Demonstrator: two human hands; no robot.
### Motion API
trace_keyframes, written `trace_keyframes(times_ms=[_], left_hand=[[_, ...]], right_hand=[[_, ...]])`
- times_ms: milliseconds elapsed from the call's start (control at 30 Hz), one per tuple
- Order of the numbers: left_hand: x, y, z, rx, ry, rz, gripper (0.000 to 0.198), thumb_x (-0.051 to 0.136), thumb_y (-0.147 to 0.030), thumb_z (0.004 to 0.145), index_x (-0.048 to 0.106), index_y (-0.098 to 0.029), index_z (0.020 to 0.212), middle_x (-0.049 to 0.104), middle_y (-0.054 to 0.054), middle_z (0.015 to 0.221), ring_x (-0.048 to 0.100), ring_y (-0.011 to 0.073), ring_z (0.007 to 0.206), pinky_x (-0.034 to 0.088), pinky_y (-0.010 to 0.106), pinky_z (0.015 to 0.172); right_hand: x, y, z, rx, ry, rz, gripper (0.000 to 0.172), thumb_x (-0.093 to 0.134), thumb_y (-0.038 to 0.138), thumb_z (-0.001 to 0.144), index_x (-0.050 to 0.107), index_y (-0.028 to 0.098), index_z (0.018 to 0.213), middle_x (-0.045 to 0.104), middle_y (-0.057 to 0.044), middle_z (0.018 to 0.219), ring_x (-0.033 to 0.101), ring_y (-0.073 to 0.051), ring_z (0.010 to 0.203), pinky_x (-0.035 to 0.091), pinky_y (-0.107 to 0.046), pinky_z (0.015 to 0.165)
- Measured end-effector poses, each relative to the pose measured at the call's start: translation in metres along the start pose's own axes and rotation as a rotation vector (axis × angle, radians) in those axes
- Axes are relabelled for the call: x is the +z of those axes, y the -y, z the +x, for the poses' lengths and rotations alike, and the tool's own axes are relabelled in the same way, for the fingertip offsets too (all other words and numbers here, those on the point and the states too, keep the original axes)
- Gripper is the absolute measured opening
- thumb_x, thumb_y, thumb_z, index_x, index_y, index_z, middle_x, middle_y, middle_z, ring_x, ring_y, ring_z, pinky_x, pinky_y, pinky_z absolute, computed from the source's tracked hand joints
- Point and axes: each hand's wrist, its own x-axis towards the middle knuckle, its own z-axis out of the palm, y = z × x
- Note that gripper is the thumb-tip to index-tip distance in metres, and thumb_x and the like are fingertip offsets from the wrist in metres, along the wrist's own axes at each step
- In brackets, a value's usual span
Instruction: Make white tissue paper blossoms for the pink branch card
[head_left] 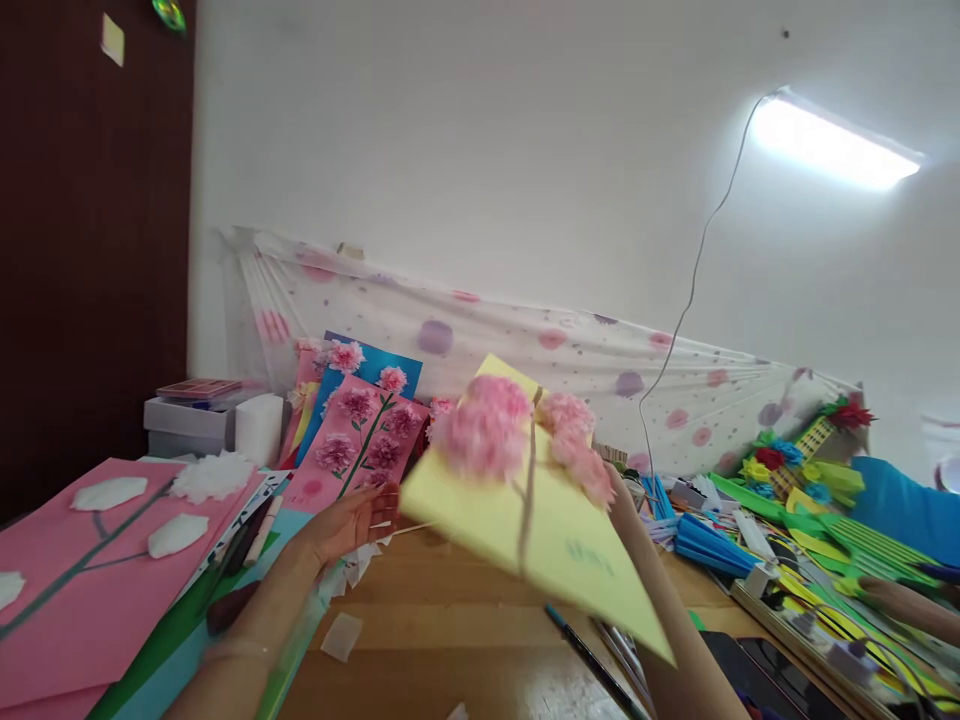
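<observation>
A yellow card (pixel 555 545) with fluffy pink tissue flowers (pixel 487 425) and a drawn stem is held up tilted over the wooden table (pixel 450 640). It is blurred by motion. My right hand (pixel 622 500) is behind its right edge and grips it. My left hand (pixel 352 520) is at the card's left corner, palm up with fingers loosely curled; a thin stick (pixel 409 527) shows at its fingertips, and whether it pinches the stick is unclear.
Finished flower cards (pixel 360 430) lean against a dotted cloth (pixel 525 340) at the back. A pink card with white petals (pixel 90 560) lies at left beside white boxes (pixel 191 420). Green, blue and yellow paper crafts (pixel 795 510) crowd the right. A pen (pixel 585 650) lies under the card.
</observation>
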Motion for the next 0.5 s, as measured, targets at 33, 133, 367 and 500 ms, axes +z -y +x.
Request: trace_keyframes(times_ms=[33, 133, 367, 500], left_hand=[[-0.003, 0.003, 0.002, -0.001, 0.011, -0.012, 0.015, 0.067, -0.025, 0.076, 0.069, -0.017, 0.088, 0.072, 0.011, 0.091, 0.068, 0.0201, 0.078, 0.053, 0.031, 0.073], [-0.009, 0.009, 0.005, -0.009, 0.032, -0.039, 0.014, 0.064, -0.024, 0.079, 0.067, -0.016, 0.090, 0.071, 0.011, 0.094, 0.068, 0.0188, 0.079, 0.052, 0.031, 0.074], [-0.019, 0.013, 0.007, -0.013, 0.061, -0.047, 0.015, 0.058, -0.020, 0.084, 0.064, -0.014, 0.096, 0.071, 0.010, 0.094, 0.067, 0.0180, 0.083, 0.051, 0.032, 0.075], [-0.019, 0.015, 0.009, -0.020, 0.064, -0.035, 0.015, 0.058, -0.019, 0.083, 0.063, -0.014, 0.096, 0.071, 0.010, 0.096, 0.068, 0.0186, 0.084, 0.051, 0.032, 0.076]], right_hand=[[0.007, -0.005, 0.017, 0.035, -0.032, 0.031, 0.017, 0.054, 0.021, 0.078, 0.067, 0.011, 0.083, 0.070, -0.010, 0.088, 0.066, -0.019, 0.090, 0.049, -0.032, 0.081], [0.025, -0.027, 0.064, 0.131, -0.152, 0.113, 0.012, 0.051, 0.013, 0.079, 0.063, 0.014, 0.082, 0.069, -0.003, 0.077, 0.066, -0.014, 0.078, 0.052, -0.026, 0.074], [0.029, -0.082, 0.097, 0.386, -0.338, 0.206, 0.015, 0.054, 0.024, 0.090, 0.058, 0.011, 0.098, 0.062, -0.003, 0.087, 0.060, -0.011, 0.068, 0.053, -0.025, 0.059], [0.027, -0.092, 0.099, 0.395, -0.368, 0.232, 0.017, 0.053, 0.025, 0.091, 0.057, 0.013, 0.103, 0.061, -0.004, 0.092, 0.060, -0.011, 0.070, 0.053, -0.024, 0.058]])
